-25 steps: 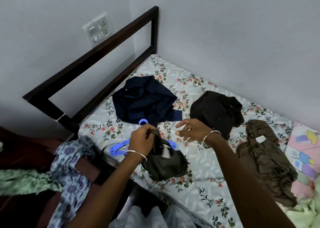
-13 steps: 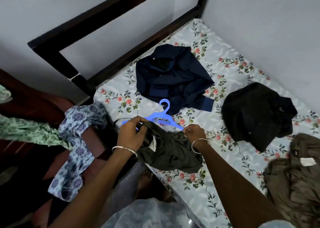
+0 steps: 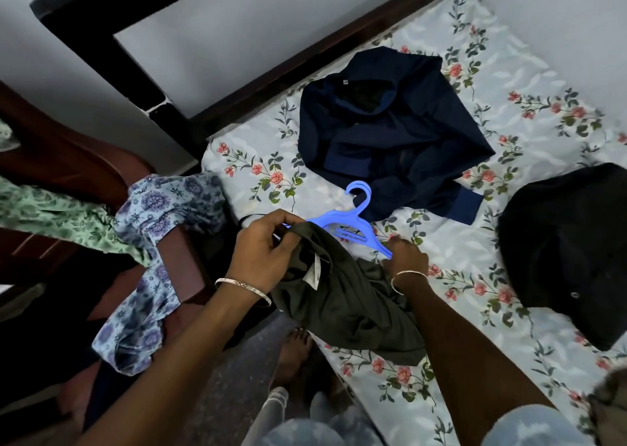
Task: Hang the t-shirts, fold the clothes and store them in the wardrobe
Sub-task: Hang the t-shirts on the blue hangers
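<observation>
A dark olive t-shirt (image 3: 353, 303) with a white label lies bunched at the bed's near edge. My left hand (image 3: 261, 249) grips its neck opening. My right hand (image 3: 405, 259) holds the right arm of a blue plastic hanger (image 3: 353, 218) lying on the bed just behind the shirt; its left arm runs under the fabric at my left hand. A navy garment (image 3: 390, 130) lies crumpled beyond the hanger. A black garment (image 3: 570, 242) lies at the right.
The bed (image 3: 509, 65) has a floral sheet and a dark wooden headboard frame (image 3: 101, 14) against a pale wall. A blue patterned cloth (image 3: 152, 242) and a green cloth (image 3: 51, 215) hang over a brown chair on the left. My bare foot (image 3: 291, 354) stands on the floor beside the bed.
My right hand has come down from above the bed and taken the hanger's right arm. The view has tilted downward and closer. My left hand keeps its grip on the shirt.
</observation>
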